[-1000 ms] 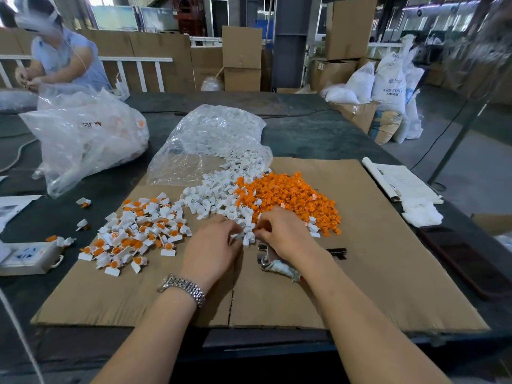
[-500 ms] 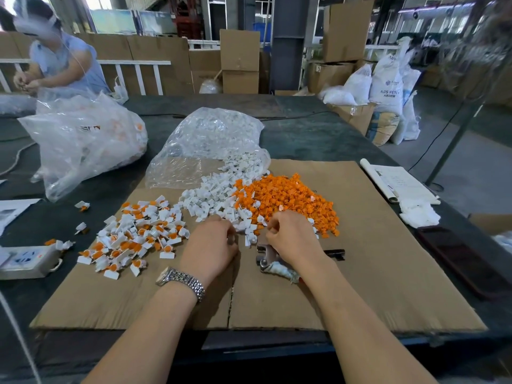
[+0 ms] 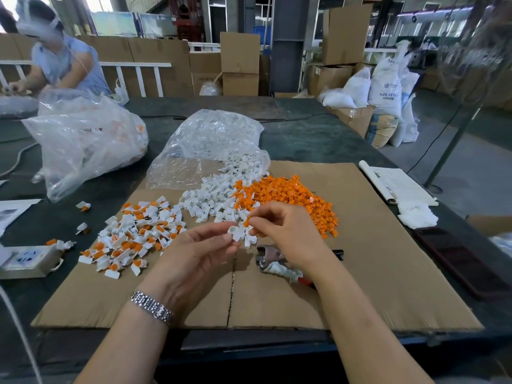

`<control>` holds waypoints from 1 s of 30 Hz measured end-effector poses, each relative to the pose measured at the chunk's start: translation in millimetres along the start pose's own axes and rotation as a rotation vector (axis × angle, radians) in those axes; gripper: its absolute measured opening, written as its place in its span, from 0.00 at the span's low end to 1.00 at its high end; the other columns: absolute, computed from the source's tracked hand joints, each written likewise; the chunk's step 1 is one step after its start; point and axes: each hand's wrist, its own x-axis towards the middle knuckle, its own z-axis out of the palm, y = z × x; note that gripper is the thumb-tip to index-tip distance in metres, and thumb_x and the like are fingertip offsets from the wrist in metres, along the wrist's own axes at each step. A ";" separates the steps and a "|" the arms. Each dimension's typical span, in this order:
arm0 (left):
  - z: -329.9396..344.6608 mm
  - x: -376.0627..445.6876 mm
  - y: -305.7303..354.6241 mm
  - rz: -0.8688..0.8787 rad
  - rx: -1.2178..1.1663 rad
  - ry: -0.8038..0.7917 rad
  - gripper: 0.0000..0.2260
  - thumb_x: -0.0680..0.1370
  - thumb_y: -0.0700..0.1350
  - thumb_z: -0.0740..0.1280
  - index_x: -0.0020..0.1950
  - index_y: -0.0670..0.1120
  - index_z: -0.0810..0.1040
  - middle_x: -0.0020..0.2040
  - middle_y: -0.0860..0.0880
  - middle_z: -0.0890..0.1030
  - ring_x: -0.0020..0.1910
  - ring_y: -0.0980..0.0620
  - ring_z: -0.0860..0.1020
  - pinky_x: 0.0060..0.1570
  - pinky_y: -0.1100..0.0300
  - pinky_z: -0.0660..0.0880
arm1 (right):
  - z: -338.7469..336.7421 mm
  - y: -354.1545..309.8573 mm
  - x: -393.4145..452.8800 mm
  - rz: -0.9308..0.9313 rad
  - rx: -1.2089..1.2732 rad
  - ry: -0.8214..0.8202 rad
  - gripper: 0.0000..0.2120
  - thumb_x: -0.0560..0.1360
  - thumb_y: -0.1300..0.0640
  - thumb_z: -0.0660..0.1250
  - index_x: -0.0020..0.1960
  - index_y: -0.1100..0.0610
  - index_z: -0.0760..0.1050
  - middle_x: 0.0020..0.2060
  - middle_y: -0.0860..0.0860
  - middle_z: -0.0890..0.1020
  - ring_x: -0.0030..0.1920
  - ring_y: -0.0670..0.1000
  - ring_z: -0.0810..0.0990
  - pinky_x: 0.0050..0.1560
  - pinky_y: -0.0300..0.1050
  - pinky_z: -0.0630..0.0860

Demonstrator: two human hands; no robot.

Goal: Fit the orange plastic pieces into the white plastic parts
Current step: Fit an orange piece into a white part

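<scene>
- White plastic parts (image 3: 240,233) were held above the cardboard sheet (image 3: 388,273), pinched between the left hand (image 3: 199,253) and the right hand (image 3: 288,234).
- Right fingers (image 3: 256,222) also pinched an orange piece (image 3: 246,223).
- Loose white pile (image 3: 213,200) and orange pile (image 3: 291,195) lay just beyond.
- Assembled pieces (image 3: 133,234) lay left.
- Sack (image 3: 386,87) beyond the table (image 3: 318,139) read "ABS RESIN".
</scene>
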 end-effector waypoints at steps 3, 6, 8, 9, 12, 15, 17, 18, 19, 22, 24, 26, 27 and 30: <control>-1.7 -0.2 0.0 0.022 -0.019 -0.057 0.12 0.74 0.32 0.70 0.57 0.36 0.84 0.54 0.33 0.84 0.48 0.44 0.86 0.48 0.58 0.84 | 6.3 -3.1 -3.0 -0.056 -0.058 -0.009 0.03 0.77 0.57 0.72 0.48 0.50 0.82 0.40 0.48 0.85 0.44 0.48 0.83 0.52 0.51 0.81; 0.4 -2.0 -0.4 0.060 0.030 -0.088 0.11 0.75 0.34 0.70 0.56 0.35 0.84 0.51 0.33 0.84 0.44 0.45 0.86 0.43 0.60 0.83 | 10.3 -3.4 -3.8 -0.094 -0.112 -0.012 0.02 0.77 0.56 0.72 0.47 0.49 0.82 0.42 0.43 0.83 0.43 0.45 0.80 0.49 0.50 0.79; 0.3 -3.1 -0.5 0.058 0.054 -0.098 0.11 0.75 0.34 0.69 0.56 0.34 0.84 0.51 0.32 0.84 0.45 0.44 0.86 0.44 0.59 0.83 | 11.7 -4.2 -3.9 -0.110 -0.129 -0.030 0.02 0.77 0.57 0.72 0.47 0.51 0.82 0.41 0.43 0.82 0.39 0.43 0.78 0.41 0.39 0.77; 0.2 -4.2 -0.3 0.055 0.052 -0.102 0.12 0.75 0.34 0.69 0.56 0.34 0.84 0.51 0.32 0.84 0.45 0.44 0.86 0.45 0.59 0.83 | 12.1 -4.8 -4.2 -0.110 -0.134 -0.041 0.01 0.78 0.57 0.71 0.48 0.52 0.82 0.40 0.42 0.81 0.37 0.42 0.77 0.36 0.34 0.74; 2.6 -5.4 -2.1 0.071 0.019 -0.082 0.12 0.74 0.33 0.69 0.56 0.33 0.84 0.48 0.32 0.84 0.43 0.44 0.86 0.44 0.59 0.84 | 12.2 -5.8 -4.7 -0.097 -0.217 -0.065 0.01 0.79 0.58 0.70 0.49 0.53 0.81 0.39 0.42 0.79 0.36 0.41 0.75 0.34 0.31 0.71; 7.4 -6.0 -4.4 0.174 0.145 -0.036 0.10 0.73 0.36 0.71 0.53 0.37 0.85 0.48 0.33 0.84 0.45 0.43 0.85 0.47 0.57 0.84 | 13.9 -7.5 -5.3 -0.089 -0.357 -0.039 0.02 0.79 0.56 0.69 0.48 0.50 0.79 0.38 0.42 0.78 0.37 0.40 0.75 0.38 0.31 0.69; 9.8 -6.4 -3.7 0.252 0.289 -0.021 0.11 0.73 0.39 0.71 0.54 0.39 0.86 0.50 0.35 0.85 0.49 0.42 0.85 0.53 0.54 0.83 | 15.9 -10.2 -5.8 -0.077 -0.327 -0.009 0.04 0.78 0.57 0.69 0.49 0.49 0.78 0.37 0.44 0.78 0.35 0.40 0.74 0.37 0.32 0.70; 11.2 -7.0 -2.6 0.269 0.332 -0.020 0.13 0.73 0.40 0.71 0.56 0.39 0.85 0.52 0.35 0.85 0.51 0.40 0.85 0.56 0.52 0.82 | 16.6 -11.5 -6.1 -0.077 -0.300 -0.004 0.05 0.78 0.58 0.69 0.49 0.49 0.78 0.36 0.44 0.77 0.34 0.41 0.74 0.36 0.32 0.69; 12.5 -7.6 -1.6 0.274 0.347 -0.018 0.14 0.73 0.40 0.71 0.58 0.39 0.85 0.53 0.36 0.85 0.53 0.40 0.84 0.58 0.51 0.82 | 16.9 -12.7 -6.8 -0.082 -0.281 -0.007 0.05 0.78 0.58 0.69 0.49 0.48 0.79 0.36 0.45 0.77 0.33 0.41 0.73 0.35 0.32 0.69; 16.7 -10.5 2.6 0.263 0.250 -0.034 0.13 0.73 0.38 0.70 0.56 0.39 0.86 0.55 0.36 0.85 0.51 0.42 0.85 0.54 0.54 0.83 | 13.7 -15.6 -10.6 -0.086 -0.185 -0.058 0.04 0.77 0.58 0.71 0.50 0.50 0.82 0.36 0.44 0.79 0.34 0.41 0.74 0.36 0.33 0.71; 18.5 -13.5 3.7 0.243 0.183 -0.064 0.12 0.74 0.37 0.69 0.54 0.38 0.86 0.52 0.36 0.85 0.45 0.46 0.84 0.47 0.58 0.83 | 8.8 -15.3 -14.3 -0.082 -0.131 -0.093 0.07 0.76 0.59 0.73 0.53 0.51 0.83 0.39 0.45 0.80 0.39 0.43 0.77 0.41 0.40 0.77; 19.9 -16.2 2.9 0.221 0.167 -0.093 0.12 0.74 0.36 0.69 0.56 0.36 0.85 0.49 0.36 0.84 0.42 0.47 0.83 0.45 0.60 0.82 | 5.5 -14.5 -17.8 -0.115 -0.152 -0.070 0.08 0.76 0.57 0.74 0.54 0.52 0.83 0.42 0.46 0.81 0.43 0.47 0.79 0.47 0.47 0.80; 20.1 -17.3 1.9 0.210 0.150 -0.101 0.13 0.74 0.36 0.69 0.56 0.35 0.84 0.47 0.37 0.84 0.41 0.47 0.83 0.44 0.60 0.82 | 5.4 -14.4 -19.9 -0.141 -0.170 -0.045 0.07 0.75 0.57 0.74 0.53 0.52 0.84 0.43 0.47 0.81 0.44 0.47 0.80 0.48 0.49 0.80; 23.7 -19.1 0.8 0.189 0.097 -0.109 0.14 0.73 0.34 0.68 0.58 0.31 0.81 0.46 0.38 0.84 0.39 0.48 0.83 0.43 0.60 0.83 | 6.2 -14.4 -23.0 -0.189 -0.160 0.012 0.05 0.74 0.57 0.75 0.49 0.55 0.84 0.43 0.45 0.83 0.43 0.46 0.81 0.45 0.44 0.79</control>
